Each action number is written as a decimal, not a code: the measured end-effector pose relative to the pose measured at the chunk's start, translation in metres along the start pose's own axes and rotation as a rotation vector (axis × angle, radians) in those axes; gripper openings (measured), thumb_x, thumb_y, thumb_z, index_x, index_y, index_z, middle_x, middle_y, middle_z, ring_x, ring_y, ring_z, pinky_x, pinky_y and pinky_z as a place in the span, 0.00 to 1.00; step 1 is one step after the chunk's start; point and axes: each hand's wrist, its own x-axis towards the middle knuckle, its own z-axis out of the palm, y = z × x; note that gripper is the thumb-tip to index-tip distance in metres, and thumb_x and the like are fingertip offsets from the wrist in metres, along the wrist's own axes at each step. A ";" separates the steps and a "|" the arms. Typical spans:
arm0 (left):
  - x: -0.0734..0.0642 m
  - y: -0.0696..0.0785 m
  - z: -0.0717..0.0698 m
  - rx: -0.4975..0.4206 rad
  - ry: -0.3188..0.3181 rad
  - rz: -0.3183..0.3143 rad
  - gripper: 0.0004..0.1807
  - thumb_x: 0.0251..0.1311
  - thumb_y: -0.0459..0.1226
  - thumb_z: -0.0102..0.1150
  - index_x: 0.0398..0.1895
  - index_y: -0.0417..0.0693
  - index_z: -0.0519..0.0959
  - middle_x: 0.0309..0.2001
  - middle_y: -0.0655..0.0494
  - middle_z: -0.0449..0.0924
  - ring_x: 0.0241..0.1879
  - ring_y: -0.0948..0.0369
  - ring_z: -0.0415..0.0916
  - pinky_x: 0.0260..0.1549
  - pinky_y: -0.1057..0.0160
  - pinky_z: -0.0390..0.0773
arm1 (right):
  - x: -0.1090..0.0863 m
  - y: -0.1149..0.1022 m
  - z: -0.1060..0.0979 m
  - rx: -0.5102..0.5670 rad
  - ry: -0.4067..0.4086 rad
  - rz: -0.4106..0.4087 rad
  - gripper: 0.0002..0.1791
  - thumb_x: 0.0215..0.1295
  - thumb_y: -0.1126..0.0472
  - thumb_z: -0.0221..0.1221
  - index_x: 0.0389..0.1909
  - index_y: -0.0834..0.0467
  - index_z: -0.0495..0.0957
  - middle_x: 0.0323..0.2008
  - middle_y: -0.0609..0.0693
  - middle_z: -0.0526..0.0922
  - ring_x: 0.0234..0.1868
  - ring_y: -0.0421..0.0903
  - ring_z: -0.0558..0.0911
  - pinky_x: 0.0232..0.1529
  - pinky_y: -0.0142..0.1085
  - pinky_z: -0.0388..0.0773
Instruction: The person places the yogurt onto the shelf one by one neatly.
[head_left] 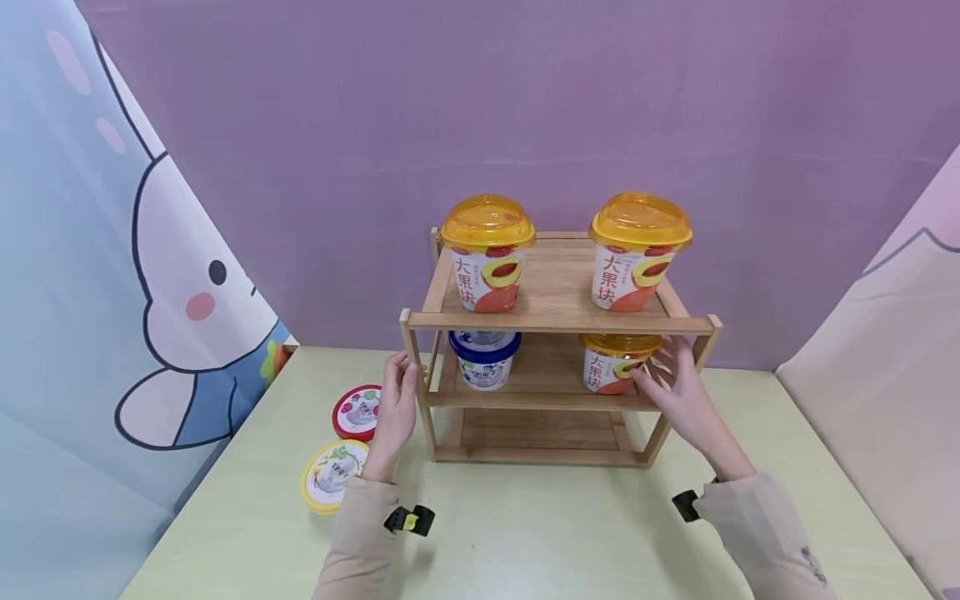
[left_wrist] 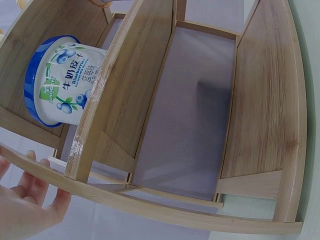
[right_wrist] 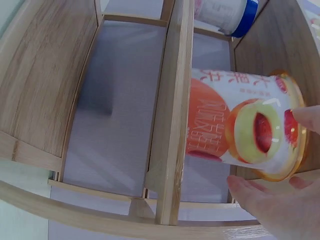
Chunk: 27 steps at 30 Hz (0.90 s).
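In the head view, a yogurt cup with an orange lid (head_left: 607,371) stands upright at the right of the middle shelf. My right hand (head_left: 682,383) holds it from its right side; in the right wrist view a fingertip touches the lid rim and others lie beside the cup (right_wrist: 245,120). My left hand (head_left: 397,400) grips the left side of the wooden rack (head_left: 562,321), fingertips showing past the side rail in the left wrist view. A blue-lidded blueberry cup (left_wrist: 70,82) sits at the left of that middle shelf.
Two orange-lidded cups, one left (head_left: 487,275) and one right (head_left: 633,275), stand on the top shelf. A red-lidded tub (head_left: 352,414) and a yellow-lidded tub (head_left: 330,479) stand on the table (head_left: 540,533) beside my left arm. A purple cloth (head_left: 337,125) hangs behind the rack.
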 end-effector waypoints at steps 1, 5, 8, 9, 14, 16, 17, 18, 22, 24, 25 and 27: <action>0.000 0.000 0.000 0.002 0.001 -0.002 0.14 0.66 0.28 0.32 0.51 0.27 0.58 0.42 0.28 0.65 0.47 0.37 0.63 0.48 0.48 0.62 | -0.002 -0.001 0.000 0.003 0.006 -0.002 0.41 0.62 0.61 0.53 0.66 0.60 0.35 0.62 0.67 0.49 0.60 0.66 0.55 0.56 0.58 0.53; 0.000 0.001 0.000 0.002 0.001 -0.007 0.14 0.66 0.28 0.32 0.51 0.27 0.58 0.42 0.28 0.65 0.47 0.38 0.63 0.48 0.48 0.62 | -0.011 -0.003 0.001 -0.014 0.028 -0.028 0.40 0.62 0.63 0.52 0.66 0.62 0.37 0.60 0.68 0.52 0.60 0.66 0.56 0.55 0.57 0.55; 0.000 0.000 0.000 -0.002 0.001 -0.004 0.14 0.66 0.28 0.32 0.51 0.27 0.58 0.42 0.28 0.65 0.46 0.38 0.63 0.48 0.47 0.62 | -0.018 -0.005 0.001 -0.047 0.050 -0.055 0.38 0.61 0.64 0.53 0.65 0.62 0.40 0.59 0.66 0.55 0.59 0.64 0.59 0.57 0.48 0.59; 0.000 0.000 0.000 -0.007 0.002 0.000 0.14 0.66 0.28 0.32 0.51 0.27 0.58 0.42 0.28 0.65 0.46 0.37 0.63 0.48 0.47 0.63 | -0.021 -0.005 0.001 -0.061 0.062 -0.065 0.37 0.61 0.65 0.53 0.65 0.62 0.42 0.58 0.65 0.57 0.59 0.60 0.61 0.58 0.42 0.61; 0.001 -0.003 0.000 -0.004 0.005 0.014 0.13 0.66 0.27 0.32 0.51 0.27 0.58 0.41 0.28 0.65 0.45 0.38 0.64 0.46 0.49 0.63 | -0.032 -0.006 0.000 -0.072 0.155 -0.146 0.28 0.59 0.71 0.52 0.59 0.67 0.55 0.54 0.55 0.66 0.52 0.37 0.67 0.48 0.18 0.63; 0.002 -0.009 0.000 -0.007 0.005 0.017 0.14 0.66 0.27 0.32 0.52 0.28 0.58 0.42 0.28 0.65 0.45 0.38 0.64 0.46 0.48 0.63 | -0.036 -0.005 -0.001 -0.061 0.197 -0.177 0.25 0.58 0.74 0.52 0.57 0.69 0.59 0.52 0.48 0.68 0.49 0.33 0.68 0.47 0.19 0.64; 0.002 -0.013 -0.001 -0.007 0.005 0.019 0.14 0.66 0.28 0.33 0.52 0.29 0.58 0.42 0.29 0.66 0.45 0.39 0.64 0.46 0.48 0.63 | -0.038 -0.005 -0.002 -0.053 0.218 -0.189 0.23 0.58 0.75 0.51 0.55 0.70 0.60 0.50 0.45 0.69 0.49 0.33 0.69 0.47 0.20 0.65; 0.003 -0.016 -0.001 -0.002 0.004 0.020 0.14 0.66 0.28 0.33 0.52 0.29 0.58 0.42 0.30 0.66 0.46 0.39 0.65 0.46 0.48 0.63 | -0.040 -0.005 -0.003 -0.051 0.237 -0.197 0.22 0.57 0.76 0.51 0.54 0.70 0.62 0.49 0.42 0.70 0.48 0.32 0.70 0.47 0.20 0.65; 0.005 -0.028 -0.001 0.009 -0.003 0.018 0.15 0.67 0.32 0.33 0.54 0.33 0.58 0.43 0.34 0.66 0.47 0.43 0.65 0.48 0.49 0.63 | -0.045 -0.003 -0.009 -0.054 0.324 -0.214 0.18 0.57 0.78 0.50 0.50 0.72 0.67 0.45 0.40 0.73 0.45 0.31 0.73 0.45 0.19 0.66; 0.006 -0.030 -0.002 0.018 -0.006 0.022 0.15 0.67 0.33 0.33 0.54 0.34 0.58 0.44 0.35 0.66 0.48 0.44 0.65 0.48 0.49 0.64 | -0.048 -0.001 -0.012 -0.058 0.371 -0.202 0.16 0.57 0.78 0.50 0.48 0.72 0.68 0.43 0.39 0.75 0.43 0.31 0.74 0.44 0.19 0.67; 0.006 -0.031 -0.002 0.017 -0.007 0.023 0.16 0.68 0.34 0.33 0.54 0.34 0.58 0.44 0.35 0.66 0.48 0.44 0.65 0.48 0.49 0.63 | -0.048 -0.001 -0.014 -0.049 0.395 -0.193 0.15 0.57 0.78 0.50 0.47 0.72 0.68 0.41 0.39 0.76 0.43 0.31 0.74 0.43 0.19 0.67; 0.006 -0.032 -0.002 0.011 -0.008 0.024 0.16 0.68 0.34 0.34 0.54 0.34 0.58 0.44 0.35 0.66 0.48 0.44 0.65 0.48 0.48 0.63 | -0.049 0.001 -0.018 -0.022 0.445 -0.159 0.14 0.57 0.78 0.49 0.45 0.73 0.69 0.39 0.38 0.77 0.40 0.31 0.76 0.42 0.19 0.68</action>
